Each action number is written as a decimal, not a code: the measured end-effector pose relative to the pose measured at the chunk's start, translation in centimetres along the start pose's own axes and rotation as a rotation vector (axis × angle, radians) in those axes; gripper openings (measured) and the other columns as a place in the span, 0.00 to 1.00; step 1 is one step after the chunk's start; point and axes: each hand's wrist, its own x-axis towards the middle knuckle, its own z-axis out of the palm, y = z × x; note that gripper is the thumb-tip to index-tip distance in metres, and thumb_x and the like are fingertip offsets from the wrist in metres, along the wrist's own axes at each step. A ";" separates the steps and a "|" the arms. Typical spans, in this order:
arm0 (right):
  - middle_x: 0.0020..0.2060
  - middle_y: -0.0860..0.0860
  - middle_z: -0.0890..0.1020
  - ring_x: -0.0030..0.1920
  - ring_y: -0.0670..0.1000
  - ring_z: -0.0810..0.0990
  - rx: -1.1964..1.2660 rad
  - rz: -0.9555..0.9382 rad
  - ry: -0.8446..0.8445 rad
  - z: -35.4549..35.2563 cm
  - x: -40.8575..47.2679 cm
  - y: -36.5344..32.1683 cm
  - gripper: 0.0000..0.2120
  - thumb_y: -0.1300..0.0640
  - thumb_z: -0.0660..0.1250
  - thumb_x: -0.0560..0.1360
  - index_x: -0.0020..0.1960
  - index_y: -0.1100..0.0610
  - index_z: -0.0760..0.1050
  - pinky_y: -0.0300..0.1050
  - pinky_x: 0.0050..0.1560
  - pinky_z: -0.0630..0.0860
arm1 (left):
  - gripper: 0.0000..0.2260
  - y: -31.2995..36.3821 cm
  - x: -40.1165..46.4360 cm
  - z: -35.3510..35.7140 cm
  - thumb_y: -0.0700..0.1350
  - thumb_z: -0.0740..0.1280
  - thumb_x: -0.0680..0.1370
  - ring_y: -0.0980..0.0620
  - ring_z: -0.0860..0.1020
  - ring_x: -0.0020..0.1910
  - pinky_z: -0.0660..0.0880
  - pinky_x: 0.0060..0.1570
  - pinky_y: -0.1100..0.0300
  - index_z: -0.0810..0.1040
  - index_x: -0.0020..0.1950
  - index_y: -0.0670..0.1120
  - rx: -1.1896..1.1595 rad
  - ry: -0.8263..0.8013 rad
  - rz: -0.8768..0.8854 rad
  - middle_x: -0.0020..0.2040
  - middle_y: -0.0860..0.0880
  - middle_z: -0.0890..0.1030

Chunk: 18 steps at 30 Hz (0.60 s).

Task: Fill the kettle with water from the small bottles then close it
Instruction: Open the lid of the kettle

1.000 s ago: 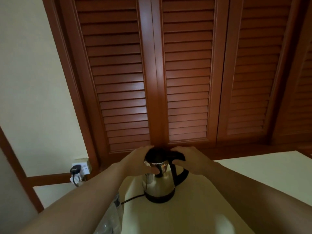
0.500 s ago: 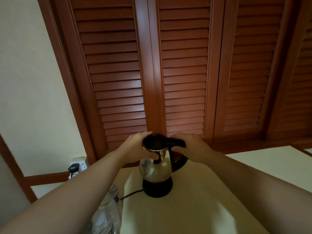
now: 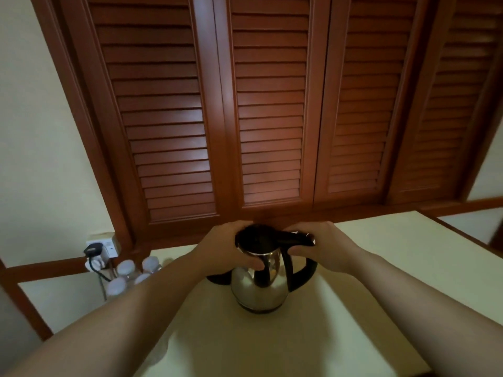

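Note:
A steel kettle with a black lid and black handle stands on the pale table. Its lid lies down on top. My left hand wraps the upper left of the body, thumb across the front. My right hand grips the top of the handle beside the lid. The black kettle base shows behind the kettle to its left. Several small bottles with white caps stand low beside the table's left edge.
Brown louvred shutters fill the wall just behind the table. A wall socket with a black plug and cord sits at the left, above the bottles. The table runs on to the right and toward me.
The kettle has come off its black base and now sits nearer to me and to the right of it. Both hands kept their hold. The view tipped down, showing the bottle caps.

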 end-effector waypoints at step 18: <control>0.62 0.43 0.72 0.59 0.47 0.75 -0.194 -0.026 -0.224 0.0 -3.7 -2.0 0.38 0.41 0.74 0.75 0.77 0.28 0.56 0.42 0.60 0.76 | 0.36 0.4 -2.3 5.4 0.53 0.84 0.65 0.63 0.78 0.60 0.77 0.65 0.55 0.73 0.70 0.62 -0.191 0.037 -0.049 0.60 0.65 0.80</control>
